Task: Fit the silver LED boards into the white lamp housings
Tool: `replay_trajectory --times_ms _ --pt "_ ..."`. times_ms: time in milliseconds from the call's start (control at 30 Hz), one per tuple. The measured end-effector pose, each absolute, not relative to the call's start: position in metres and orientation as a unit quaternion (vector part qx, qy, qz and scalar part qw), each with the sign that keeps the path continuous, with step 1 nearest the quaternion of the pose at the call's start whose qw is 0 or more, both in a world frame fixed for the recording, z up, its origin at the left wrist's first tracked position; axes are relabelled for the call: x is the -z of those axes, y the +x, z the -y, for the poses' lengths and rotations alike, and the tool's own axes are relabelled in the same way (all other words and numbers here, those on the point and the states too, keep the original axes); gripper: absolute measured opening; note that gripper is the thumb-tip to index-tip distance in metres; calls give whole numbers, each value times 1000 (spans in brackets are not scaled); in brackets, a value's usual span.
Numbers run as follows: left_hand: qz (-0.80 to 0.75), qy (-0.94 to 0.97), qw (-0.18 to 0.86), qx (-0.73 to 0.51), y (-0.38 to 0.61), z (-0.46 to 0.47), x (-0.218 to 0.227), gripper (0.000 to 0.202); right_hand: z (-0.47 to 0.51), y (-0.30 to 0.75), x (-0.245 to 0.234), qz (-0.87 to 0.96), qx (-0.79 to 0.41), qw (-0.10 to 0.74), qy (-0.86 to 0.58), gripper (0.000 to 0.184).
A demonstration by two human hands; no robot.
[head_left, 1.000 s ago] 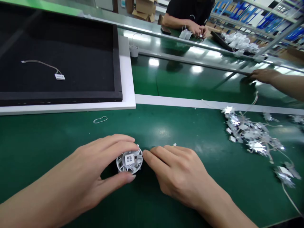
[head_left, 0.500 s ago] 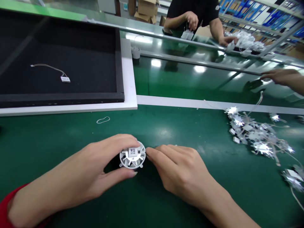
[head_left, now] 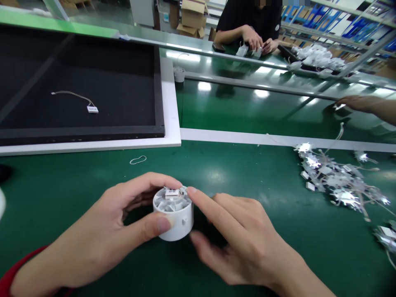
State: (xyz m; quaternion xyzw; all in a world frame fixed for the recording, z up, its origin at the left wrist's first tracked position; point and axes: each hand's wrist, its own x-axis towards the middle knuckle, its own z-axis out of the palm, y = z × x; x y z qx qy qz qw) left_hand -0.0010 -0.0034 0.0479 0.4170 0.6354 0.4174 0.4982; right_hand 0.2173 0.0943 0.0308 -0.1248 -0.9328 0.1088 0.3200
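The housing (head_left: 173, 218), white and round, is at lower centre, pinched between thumb and fingers of the left hand (head_left: 102, 218). The right hand (head_left: 244, 243) is spread, its forefinger (head_left: 201, 202) touching the housing's upper rim. A rubber band (head_left: 137, 160) lies on the green mat (head_left: 77, 194) above; LED modules (head_left: 337, 177) lie at right.

The green bench mat (head_left: 62, 185) carries a rubber band (head_left: 137, 160), wired LED modules (head_left: 335, 179) — and a white-framed tray (head_left: 169, 107).

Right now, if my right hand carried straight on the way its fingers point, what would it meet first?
The white round plastic housing comes first: the right hand's index fingertip appears to rest on its rim already, though depth is hard to judge. The left hand grips the housing's other side.
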Motion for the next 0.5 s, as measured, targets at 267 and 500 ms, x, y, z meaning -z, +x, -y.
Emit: replay_trajectory --times_ms 267,500 --pt "-520 420 578 -469 -11 0 -39 38 -95 215 -32 913 -88 378 -127 33" --pt "-547 412 539 -490 -20 5 -32 43 -96 222 -35 909 -82 380 -152 18"
